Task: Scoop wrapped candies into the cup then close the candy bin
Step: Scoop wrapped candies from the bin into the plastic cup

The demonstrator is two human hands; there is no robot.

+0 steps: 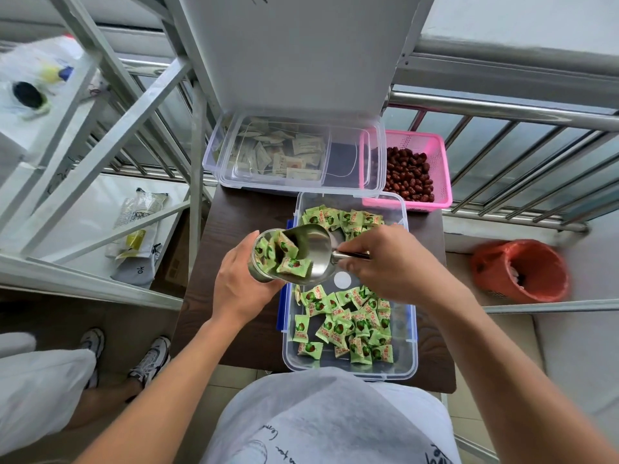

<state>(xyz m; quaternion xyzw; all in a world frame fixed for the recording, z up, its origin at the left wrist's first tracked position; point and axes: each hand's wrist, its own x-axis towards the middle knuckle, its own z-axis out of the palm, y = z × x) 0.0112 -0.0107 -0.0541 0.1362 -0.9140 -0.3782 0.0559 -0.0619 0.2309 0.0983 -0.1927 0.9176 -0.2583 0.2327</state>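
Steel scoop (315,249) at cup (257,262), between hands (241,283) (392,262)

The left hand (239,283) gripped a tilted cup (258,276) over the open candy bin's (411,329) 9 o'clock edge. The right hand (392,262) pinched the handle of a metal scoop (313,242), whose mouth met the cup's rim. Green wrapped candies (348,324) lay in the scoop, the cup and the bin. A pink basket (439,162) of red dates stood at 1 o'clock on the worktop (241,222).

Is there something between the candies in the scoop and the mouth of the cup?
Nothing visible. The right hand tips the scoop straight over the cup, held by the left hand; candies lie at its mouth.
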